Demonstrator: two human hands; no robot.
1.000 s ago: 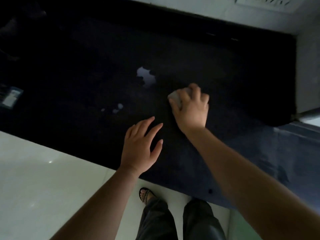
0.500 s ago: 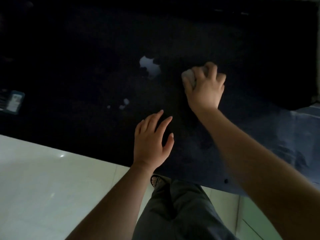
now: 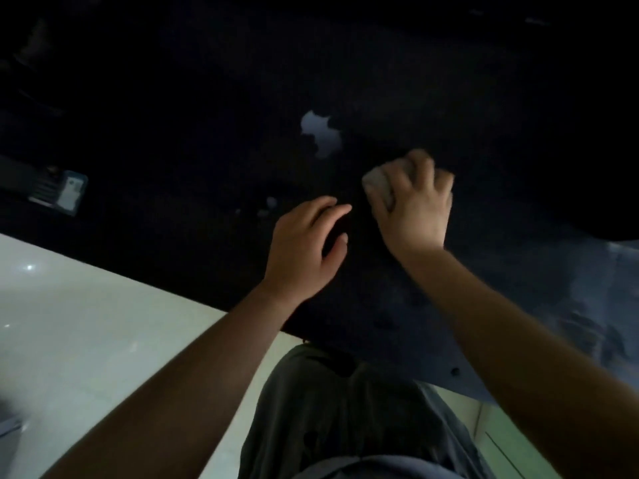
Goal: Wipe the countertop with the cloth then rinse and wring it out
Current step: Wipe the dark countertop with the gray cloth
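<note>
The countertop (image 3: 193, 98) is a very dark, almost black slab filling the upper part of the view. My right hand (image 3: 413, 205) presses down on it, fingers curled over a small pale grey cloth (image 3: 377, 186) bunched under the fingertips. Only the cloth's left part shows past my fingers. My left hand (image 3: 306, 247) rests flat on the counter just left of the right hand, fingers spread, holding nothing. A pale shiny patch (image 3: 321, 134) lies on the counter beyond my hands, with a few small pale specks (image 3: 269, 203) nearer.
A small teal-edged label or packet (image 3: 65, 191) lies on the counter at the far left. The counter's front edge (image 3: 173, 283) runs diagonally above pale floor tiles (image 3: 86, 340). The counter's right part (image 3: 587, 299) looks lighter blue-grey. My dark trousers (image 3: 345, 409) show below.
My right hand with the cloth slid away across the counter, then came back toward me and close to the left hand. The left hand stayed flat on the counter. The camera shifted.
</note>
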